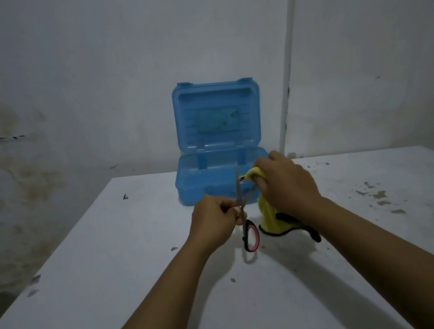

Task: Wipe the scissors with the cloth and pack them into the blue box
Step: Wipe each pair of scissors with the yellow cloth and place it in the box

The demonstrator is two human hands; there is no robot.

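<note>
My left hand [213,219] grips the scissors [250,234] near the pivot. Their blades are spread apart and point up, and one black and pink handle loop hangs below my fingers. My right hand [285,184] is closed on a yellow cloth [268,216] with a dark edge, pressing it around the tip of the right blade. The rest of the cloth hangs down to the table. Just behind both hands the blue box [211,175] stands open, its lid [217,116] upright against the wall. What lies in its base cannot be seen.
A white table [114,269] with scattered chips and dark flecks carries everything. The stained wall runs close behind the box, and a white pipe [288,76] runs up it on the right. The table's left edge drops to a dark floor.
</note>
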